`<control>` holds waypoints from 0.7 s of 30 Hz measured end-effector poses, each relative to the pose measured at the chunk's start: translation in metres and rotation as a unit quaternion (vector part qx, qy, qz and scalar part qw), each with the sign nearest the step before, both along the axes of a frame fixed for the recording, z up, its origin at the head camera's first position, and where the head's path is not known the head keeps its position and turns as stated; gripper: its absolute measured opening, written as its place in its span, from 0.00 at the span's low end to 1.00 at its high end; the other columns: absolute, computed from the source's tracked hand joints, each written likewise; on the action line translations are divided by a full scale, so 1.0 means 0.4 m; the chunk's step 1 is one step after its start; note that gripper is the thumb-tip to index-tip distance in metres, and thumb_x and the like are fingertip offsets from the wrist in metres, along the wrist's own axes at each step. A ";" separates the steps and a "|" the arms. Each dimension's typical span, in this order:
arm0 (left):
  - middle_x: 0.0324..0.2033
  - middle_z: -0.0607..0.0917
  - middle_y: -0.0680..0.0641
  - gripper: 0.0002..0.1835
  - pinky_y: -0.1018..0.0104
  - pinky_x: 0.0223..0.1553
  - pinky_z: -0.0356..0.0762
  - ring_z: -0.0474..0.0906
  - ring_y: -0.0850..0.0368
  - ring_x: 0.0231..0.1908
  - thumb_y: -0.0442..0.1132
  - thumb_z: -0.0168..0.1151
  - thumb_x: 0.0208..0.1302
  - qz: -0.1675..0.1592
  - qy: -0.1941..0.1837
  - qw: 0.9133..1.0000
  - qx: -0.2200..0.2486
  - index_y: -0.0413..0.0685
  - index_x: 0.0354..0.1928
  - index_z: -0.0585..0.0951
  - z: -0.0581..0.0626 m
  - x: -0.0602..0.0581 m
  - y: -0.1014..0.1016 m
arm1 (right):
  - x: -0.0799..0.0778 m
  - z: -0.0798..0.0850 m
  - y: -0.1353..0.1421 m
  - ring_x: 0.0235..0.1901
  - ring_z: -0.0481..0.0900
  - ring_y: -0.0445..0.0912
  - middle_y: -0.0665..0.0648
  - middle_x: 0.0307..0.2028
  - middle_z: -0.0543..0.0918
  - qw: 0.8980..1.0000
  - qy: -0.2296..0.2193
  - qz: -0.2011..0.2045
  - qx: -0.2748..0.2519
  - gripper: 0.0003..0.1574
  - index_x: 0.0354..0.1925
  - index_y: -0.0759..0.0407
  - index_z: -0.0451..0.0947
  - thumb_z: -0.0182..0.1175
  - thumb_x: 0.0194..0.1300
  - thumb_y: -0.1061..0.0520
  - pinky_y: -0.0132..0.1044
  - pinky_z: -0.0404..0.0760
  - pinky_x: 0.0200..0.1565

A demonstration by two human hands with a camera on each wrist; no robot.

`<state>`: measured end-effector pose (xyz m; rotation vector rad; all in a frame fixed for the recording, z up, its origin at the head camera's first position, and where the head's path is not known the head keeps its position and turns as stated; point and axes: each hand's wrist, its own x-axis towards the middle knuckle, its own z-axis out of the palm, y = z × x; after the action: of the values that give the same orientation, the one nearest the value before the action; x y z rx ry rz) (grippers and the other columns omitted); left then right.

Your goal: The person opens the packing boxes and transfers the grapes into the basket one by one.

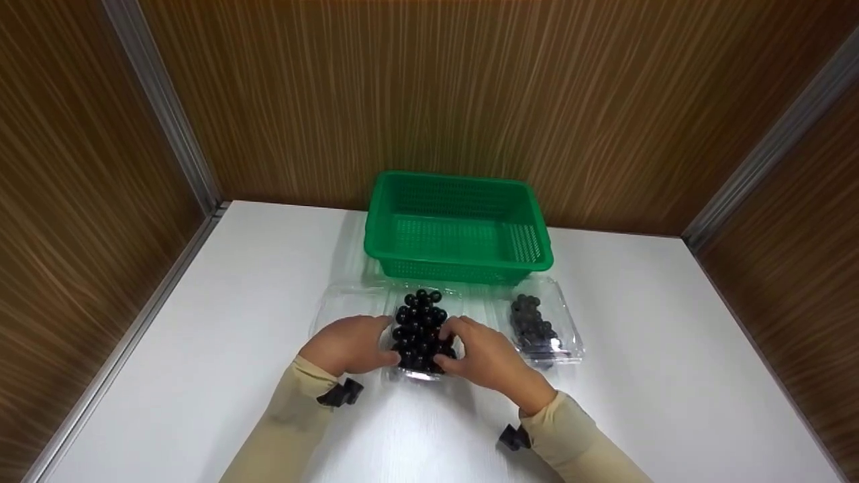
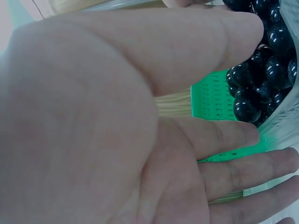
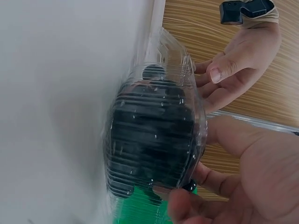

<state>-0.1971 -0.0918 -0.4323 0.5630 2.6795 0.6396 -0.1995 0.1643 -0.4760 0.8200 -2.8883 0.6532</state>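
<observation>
A bunch of dark grapes [image 1: 421,329] lies in a clear plastic clamshell box [image 1: 423,376], whose lid [image 1: 349,302] is folded out to the left. My left hand [image 1: 352,343] is at the left side of the bunch. Its thumb and fingers [image 2: 233,172] are extended and apart in the left wrist view, the thumb against the grapes. From the right, my right hand [image 1: 486,355] holds the edge of the bunch between thumb and bent fingers. Through the ribbed box wall, the grapes [image 3: 152,130] show dimly in the right wrist view.
Behind the box, a green plastic basket [image 1: 463,261] stands against the wood-grain back wall [image 1: 470,87]. To the right, a second clear box [image 1: 569,329] with its lid down holds another bunch of dark grapes [image 1: 530,318]. Everything stands on a white table [image 1: 671,362].
</observation>
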 end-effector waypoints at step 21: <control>0.42 0.87 0.41 0.53 0.52 0.37 0.80 0.81 0.50 0.38 0.30 0.84 0.38 -0.045 0.036 0.996 0.069 0.53 0.71 0.70 -0.037 -0.014 0.001 | -0.002 -0.012 -0.009 0.32 0.84 0.48 0.52 0.39 0.85 0.995 0.089 0.013 0.041 0.20 0.50 0.54 0.85 0.69 0.67 0.43 0.47 0.83 0.30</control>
<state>-0.2028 -0.0912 -0.4472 0.7520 2.6730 0.7976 -0.2001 0.1608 -0.4810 0.8777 -2.7628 0.4416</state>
